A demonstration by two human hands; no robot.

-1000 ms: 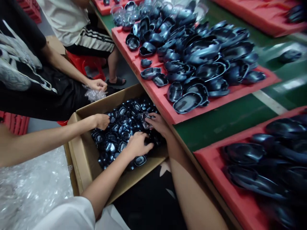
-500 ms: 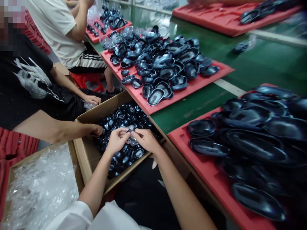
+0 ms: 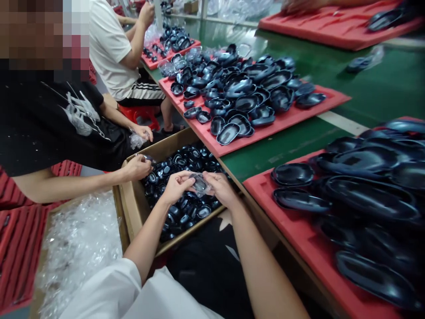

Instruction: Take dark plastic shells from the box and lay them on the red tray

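Between my two hands, above a cardboard box, is a small clear plastic bag [image 3: 200,184] with a dark part showing inside it. My left hand [image 3: 178,186] pinches the bag's left side between thumb and fingers. On the other side my right hand [image 3: 221,188] is closed on its right edge. Many small glossy dark-blue plastic parts [image 3: 186,217] fill the cardboard box [image 3: 128,208] below my hands. A co-worker's hand [image 3: 138,167] is over the box's left edge, closed on a small dark part.
Red foam trays [image 3: 232,148] heaped with dark-blue shells [image 3: 237,86] lie on the green table [image 3: 259,155]; another loaded red tray [image 3: 265,186] is close on my right. A box of clear plastic bags [image 3: 83,248] stands at lower left. Co-workers sit along the left.
The view has swung left, so things appear farther right. The bag is now stretched flatter between my hands. The co-worker's hand has lifted from the box with a small dark part.
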